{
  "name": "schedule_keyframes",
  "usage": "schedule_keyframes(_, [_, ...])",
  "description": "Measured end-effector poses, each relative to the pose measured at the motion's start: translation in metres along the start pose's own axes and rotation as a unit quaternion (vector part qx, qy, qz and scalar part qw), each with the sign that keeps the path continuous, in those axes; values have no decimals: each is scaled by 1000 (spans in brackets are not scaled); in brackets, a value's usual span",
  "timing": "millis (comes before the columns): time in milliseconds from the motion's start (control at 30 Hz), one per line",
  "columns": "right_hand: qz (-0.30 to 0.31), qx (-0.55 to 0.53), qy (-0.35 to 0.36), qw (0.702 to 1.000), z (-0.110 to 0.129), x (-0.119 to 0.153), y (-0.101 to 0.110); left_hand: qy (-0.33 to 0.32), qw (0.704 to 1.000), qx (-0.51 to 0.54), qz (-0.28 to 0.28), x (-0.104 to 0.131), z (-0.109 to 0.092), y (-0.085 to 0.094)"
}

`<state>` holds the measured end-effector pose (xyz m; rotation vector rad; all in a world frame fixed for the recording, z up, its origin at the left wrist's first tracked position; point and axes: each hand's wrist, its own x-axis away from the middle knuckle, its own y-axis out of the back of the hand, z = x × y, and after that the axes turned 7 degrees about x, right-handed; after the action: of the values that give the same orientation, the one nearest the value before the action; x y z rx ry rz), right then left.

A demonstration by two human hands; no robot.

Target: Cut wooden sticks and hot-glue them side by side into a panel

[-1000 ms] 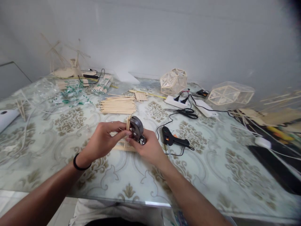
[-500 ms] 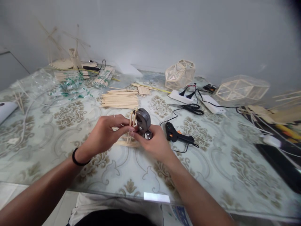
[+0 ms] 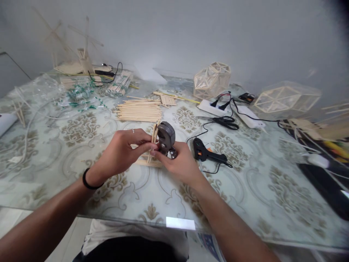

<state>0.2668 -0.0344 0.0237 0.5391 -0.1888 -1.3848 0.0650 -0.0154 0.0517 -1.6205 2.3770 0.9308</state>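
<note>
Wooden sticks (image 3: 154,140) stand upright at mid-table, pinched between the thumb and fingers of the left hand (image 3: 123,153). Just beside them the right hand (image 3: 178,164) is wrapped around a grey metal cutter (image 3: 165,137) whose head touches the sticks. Below both hands a flat stick frame (image 3: 147,162) lies on the glass-topped table (image 3: 245,189). A loose stick pile (image 3: 139,110) sits behind, and a black glue gun (image 3: 207,154) lies near the right hand.

A pale green damask-patterned tablecloth (image 3: 81,142) lies under a black glue gun (image 3: 208,154), tan wooden sticks (image 3: 139,111) and grey cutting pliers (image 3: 165,136).
</note>
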Motion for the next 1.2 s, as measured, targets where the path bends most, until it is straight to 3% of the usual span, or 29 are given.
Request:
schedule_keyframes(700, [15, 13, 20, 1000, -1, 0, 6, -2, 1000, 1, 0, 1, 2, -3])
schedule_keyframes(1200, [15, 0, 35, 999, -1, -2, 8, -43, 999, 2, -20, 3, 7, -8])
